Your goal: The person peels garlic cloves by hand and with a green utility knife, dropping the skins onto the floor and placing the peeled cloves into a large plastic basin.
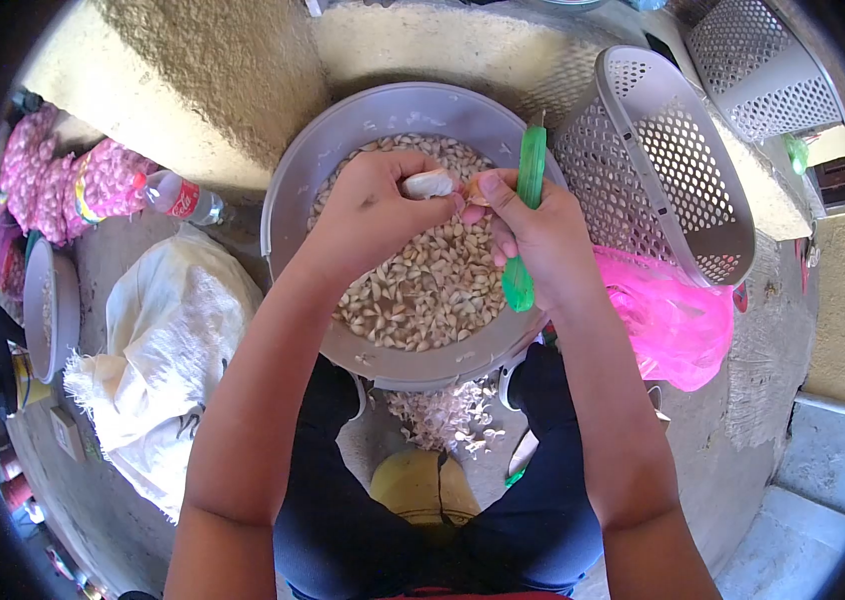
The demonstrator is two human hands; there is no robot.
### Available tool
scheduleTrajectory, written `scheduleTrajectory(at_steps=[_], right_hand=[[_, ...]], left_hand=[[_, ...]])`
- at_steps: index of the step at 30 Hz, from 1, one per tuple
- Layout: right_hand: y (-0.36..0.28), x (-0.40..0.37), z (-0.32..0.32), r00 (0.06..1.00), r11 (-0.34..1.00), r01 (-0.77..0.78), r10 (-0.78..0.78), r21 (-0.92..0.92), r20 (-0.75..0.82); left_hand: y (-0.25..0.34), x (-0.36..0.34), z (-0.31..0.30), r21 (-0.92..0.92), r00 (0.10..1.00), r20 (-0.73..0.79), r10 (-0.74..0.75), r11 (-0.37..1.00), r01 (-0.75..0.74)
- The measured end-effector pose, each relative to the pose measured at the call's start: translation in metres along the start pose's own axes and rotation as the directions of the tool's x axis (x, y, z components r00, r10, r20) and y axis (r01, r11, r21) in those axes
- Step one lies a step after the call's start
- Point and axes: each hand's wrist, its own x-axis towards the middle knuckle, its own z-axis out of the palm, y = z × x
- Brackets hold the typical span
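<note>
My left hand [368,205] is closed around a white garlic piece [430,184], above a wide grey basin [288,170]. My right hand [548,235] holds a green-handled knife [531,165] against its palm, the handle slanting across the fingers. Its thumb and forefinger also pinch a brownish bit of garlic or skin [477,190], right beside the left fingertips. Below both hands, many peeled garlic cloves [423,290] lie in water in the basin. The knife's blade is mostly hidden or too thin to make out.
A grey perforated basket [678,180] leans at the right, above a pink plastic bag [668,320]. Left are a white woven sack [178,330], a cola bottle [183,197] and pink net bags of garlic [43,180]. Garlic skins [448,415] litter the floor between my legs.
</note>
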Motion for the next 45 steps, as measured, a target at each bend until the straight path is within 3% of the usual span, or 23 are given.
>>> scheduleTrajectory(at_steps=[5, 17, 22, 25, 32, 35, 38, 40, 43, 45], right_hand=[[0.002, 0.001, 0.001, 0.998, 0.995, 0.055, -0.055, -0.079, -0.006], [0.007, -0.003, 0.007, 0.999, 1.0, -0.013, 0.012, -0.024, -0.033], [0.004, -0.005, 0.006, 0.991, 0.977, -0.107, 0.091, 0.186, 0.093], [0.001, -0.005, 0.003, 0.976, 0.926, -0.188, 0.139, 0.327, 0.17], [0.003, -0.002, -0.009, 0.894, 0.711, -0.345, 0.051, 0.613, 0.445], [0.002, -0.003, -0.006, 0.883, 0.709, -0.415, 0.162, 0.57, 0.441], [0.006, -0.001, -0.006, 0.866, 0.694, -0.436, 0.15, 0.573, 0.477], [-0.003, -0.005, -0.002, 0.9, 0.768, -0.372, 0.161, 0.522, 0.405], [-0.016, -0.011, 0.001, 0.955, 0.894, -0.25, 0.165, 0.371, 0.245], [-0.016, -0.011, -0.001, 0.975, 0.953, -0.174, 0.132, 0.249, 0.177]], left_hand=[[-0.003, 0.0, -0.001, 0.018, 1.0, -0.01, 0.02, 1.0, -0.02], [-0.003, -0.001, 0.007, -0.047, 0.999, -0.019, 0.026, 0.999, -0.027], [-0.012, 0.003, 0.01, -0.115, 1.0, 0.007, -0.005, 0.993, 0.006], [-0.002, -0.001, 0.008, -0.196, 0.991, 0.013, -0.13, 0.972, 0.13], [0.0, -0.003, 0.012, -0.442, 0.99, 0.127, -0.063, 0.89, 0.114], [0.001, -0.004, 0.015, -0.497, 0.985, 0.174, -0.018, 0.861, 0.104], [-0.006, -0.003, 0.017, -0.522, 0.985, 0.17, -0.014, 0.847, 0.103], [-0.007, -0.002, 0.019, -0.595, 0.985, 0.166, -0.043, 0.792, 0.135], [-0.011, -0.002, 0.01, -0.749, 0.949, 0.314, 0.007, 0.616, 0.244], [-0.011, -0.002, 0.007, -0.754, 0.953, 0.303, -0.001, 0.612, 0.24]])
